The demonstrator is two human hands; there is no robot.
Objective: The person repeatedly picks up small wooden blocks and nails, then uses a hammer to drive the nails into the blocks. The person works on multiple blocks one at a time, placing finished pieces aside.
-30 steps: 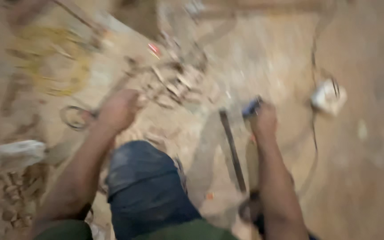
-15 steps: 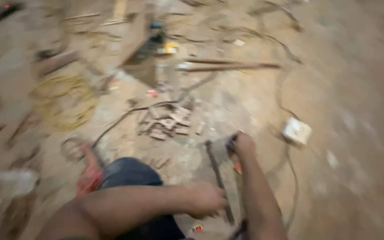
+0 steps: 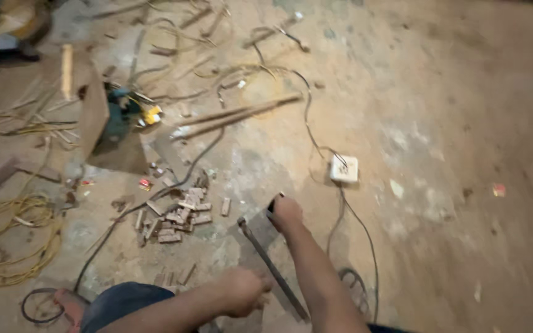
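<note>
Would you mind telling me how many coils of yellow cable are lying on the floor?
1: the yellow cable coil lies at the left edge, beside the pile of small offcuts. Others may be out of frame.

Dim warm light, slight motion blur

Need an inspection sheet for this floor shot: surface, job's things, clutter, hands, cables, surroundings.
Surface: dusty concrete floor, stained.
Job's things: long dark metal bar lying on the floor.
Clutter: pile of small wood offcuts; long stick; teal power tool.
Hands: left hand closed on the bar; right hand gripping a dark handle at the bar's far end.
Cables: black cord to white socket box; yellow wire coil.
Surroundings: nothing seen beyond the floor.
</note>
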